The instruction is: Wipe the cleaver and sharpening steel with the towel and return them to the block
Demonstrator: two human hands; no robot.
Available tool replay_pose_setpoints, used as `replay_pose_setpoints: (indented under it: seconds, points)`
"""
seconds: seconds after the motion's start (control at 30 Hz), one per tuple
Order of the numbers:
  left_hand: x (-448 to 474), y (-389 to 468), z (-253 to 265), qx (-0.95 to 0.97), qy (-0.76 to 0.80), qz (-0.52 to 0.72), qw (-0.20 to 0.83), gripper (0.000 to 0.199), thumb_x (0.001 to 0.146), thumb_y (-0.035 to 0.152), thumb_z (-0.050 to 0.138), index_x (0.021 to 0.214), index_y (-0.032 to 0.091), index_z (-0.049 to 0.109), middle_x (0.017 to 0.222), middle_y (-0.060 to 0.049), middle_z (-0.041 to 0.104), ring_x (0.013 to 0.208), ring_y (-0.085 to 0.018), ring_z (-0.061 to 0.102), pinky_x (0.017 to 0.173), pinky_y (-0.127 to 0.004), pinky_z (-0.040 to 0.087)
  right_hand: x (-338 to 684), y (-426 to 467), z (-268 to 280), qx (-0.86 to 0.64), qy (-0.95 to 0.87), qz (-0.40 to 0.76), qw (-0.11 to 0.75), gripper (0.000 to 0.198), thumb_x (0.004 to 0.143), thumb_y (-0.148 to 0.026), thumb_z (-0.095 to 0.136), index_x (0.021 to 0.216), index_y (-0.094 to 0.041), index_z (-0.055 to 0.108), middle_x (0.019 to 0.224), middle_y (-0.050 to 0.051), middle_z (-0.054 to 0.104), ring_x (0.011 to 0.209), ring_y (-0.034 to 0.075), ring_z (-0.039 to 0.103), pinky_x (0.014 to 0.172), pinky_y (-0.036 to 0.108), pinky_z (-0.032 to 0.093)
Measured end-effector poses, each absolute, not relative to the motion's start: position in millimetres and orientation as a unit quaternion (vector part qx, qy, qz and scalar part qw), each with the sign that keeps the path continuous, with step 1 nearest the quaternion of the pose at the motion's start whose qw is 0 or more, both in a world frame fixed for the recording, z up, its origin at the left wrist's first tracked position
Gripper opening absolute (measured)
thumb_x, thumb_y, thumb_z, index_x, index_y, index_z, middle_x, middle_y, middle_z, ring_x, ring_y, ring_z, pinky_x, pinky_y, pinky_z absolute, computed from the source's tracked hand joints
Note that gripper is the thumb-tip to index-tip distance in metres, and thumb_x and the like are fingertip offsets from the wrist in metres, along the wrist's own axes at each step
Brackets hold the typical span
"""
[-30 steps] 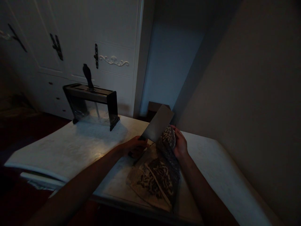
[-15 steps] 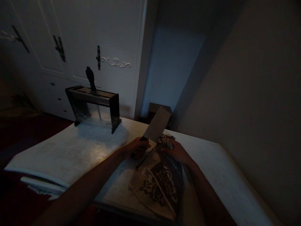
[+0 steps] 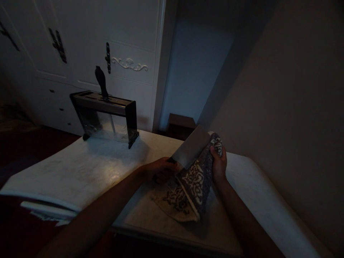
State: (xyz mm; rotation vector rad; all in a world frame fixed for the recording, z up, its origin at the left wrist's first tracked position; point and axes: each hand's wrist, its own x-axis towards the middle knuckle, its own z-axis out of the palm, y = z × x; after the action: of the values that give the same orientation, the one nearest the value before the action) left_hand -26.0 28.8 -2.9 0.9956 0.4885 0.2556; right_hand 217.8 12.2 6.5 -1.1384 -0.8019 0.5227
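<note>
Your left hand point(image 3: 164, 170) grips the cleaver point(image 3: 191, 147) by its handle; your right hand point(image 3: 219, 165) pinches the patterned cloth point(image 3: 196, 181) by its far end. Blade and cloth seem to touch, though dim light leaves that unsure. Expect a stiff, weighty cleaver, safest by the handle, and soft, light cloth. Both are over the counter point(image 3: 91, 170), right of the knife block point(image 3: 103, 102).

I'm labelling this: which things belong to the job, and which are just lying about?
In use: cleaver, in the left hand; patterned cloth, in the right hand.
Just around: knife block; black handle atop it; white cabinet; brown boxy object.
</note>
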Motion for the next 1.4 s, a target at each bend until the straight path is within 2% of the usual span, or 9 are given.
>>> replay_pose_setpoints:
  seconds: [0.17,0.37,0.5,0.63,0.7,0.8,0.97,1.23,1.4]
  points:
    - [-23.3,27.2,-4.7,0.476,0.230,0.127,0.839,0.040,0.074,0.037,0.071,0.063,0.021,0.036,0.040,0.012,0.027,0.030,-0.005,0.021,0.026,-0.017,0.022,204.5,0.2,7.5,-0.487,-0.368,0.292,0.736,0.052,0.066,-0.044,0.075,0.112,-0.022,0.064,0.104,0.002,0.070,0.096,0.022,0.063,0.092,0.038,0.046]
    - [-20.1,29.8,-5.8,0.438,0.234,0.175,0.851,0.038,0.075,0.034,0.068,0.060,0.022,0.035,0.038,0.012,0.026,0.027,-0.005,0.020,0.026,-0.018,0.021,186.2,-8.4,-6.6,-0.485,-0.441,0.368,0.659,0.049,0.068,-0.046,0.078,0.110,-0.024,0.067,0.102,0.001,0.073,0.094,0.023,0.065,0.091,0.037,0.048]
    - [-18.7,31.3,-5.8,0.411,0.219,0.209,0.860,0.040,0.074,0.032,0.068,0.057,0.021,0.034,0.036,0.011,0.026,0.027,-0.005,0.018,0.025,-0.017,0.022,178.2,-12.5,-7.9,-0.470,-0.452,0.456,0.606,0.049,0.067,-0.043,0.080,0.110,-0.026,0.067,0.101,0.000,0.074,0.093,0.024,0.067,0.090,0.038,0.050]
    - [-18.4,31.1,-4.5,0.402,0.206,0.229,0.862,0.045,0.075,0.033,0.067,0.052,0.021,0.031,0.034,0.010,0.025,0.026,-0.005,0.018,0.025,-0.018,0.022,172.0,-19.2,0.4,-0.457,-0.426,0.552,0.552,0.044,0.065,-0.038,0.082,0.105,-0.024,0.069,0.093,0.001,0.076,0.083,0.024,0.070,0.086,0.039,0.052]
    - [-18.1,29.8,-2.7,0.400,0.205,0.234,0.862,0.048,0.077,0.038,0.066,0.052,0.021,0.029,0.033,0.010,0.024,0.025,-0.005,0.018,0.024,-0.017,0.021,169.7,-21.8,5.3,-0.446,-0.405,0.592,0.535,0.043,0.065,-0.034,0.081,0.105,-0.023,0.069,0.091,0.001,0.076,0.080,0.024,0.071,0.083,0.039,0.054]
    - [-16.7,27.7,-1.2,0.399,0.203,0.252,0.858,0.048,0.081,0.056,0.059,0.059,0.021,0.036,0.034,0.011,0.026,0.025,-0.005,0.015,0.024,-0.017,0.019,170.4,-21.1,8.3,-0.427,-0.361,0.634,0.533,0.037,0.068,-0.029,0.077,0.104,-0.022,0.069,0.087,0.003,0.076,0.081,0.025,0.072,0.084,0.040,0.054]
    - [-11.8,26.5,-6.9,0.439,0.216,0.270,0.829,0.062,0.077,0.082,0.037,0.063,0.021,0.038,0.036,0.010,0.028,0.025,-0.005,0.017,0.025,-0.017,0.020,182.9,-10.5,-2.4,-0.431,-0.273,0.720,0.470,0.019,0.073,-0.032,0.063,0.083,-0.018,0.072,0.074,0.005,0.075,0.079,0.025,0.073,0.083,0.039,0.056]
    - [-5.9,24.6,-10.9,0.508,0.253,0.328,0.755,0.074,0.067,0.092,0.021,0.060,0.021,0.040,0.036,0.008,0.033,0.025,-0.008,0.030,0.029,-0.022,0.032,183.7,-1.1,-15.9,-0.419,-0.267,0.719,0.487,0.013,0.070,-0.029,0.062,0.075,-0.021,0.070,0.072,0.004,0.075,0.088,0.026,0.072,0.087,0.039,0.056]
    - [-2.8,24.7,-9.5,0.513,0.249,0.342,0.747,0.076,0.068,0.091,0.015,0.057,0.020,0.039,0.036,0.006,0.035,0.026,-0.008,0.032,0.030,-0.022,0.032,179.4,2.0,-13.7,-0.440,-0.218,0.699,0.520,0.015,0.078,-0.030,0.060,0.081,-0.019,0.069,0.076,0.006,0.075,0.088,0.025,0.073,0.088,0.037,0.056]
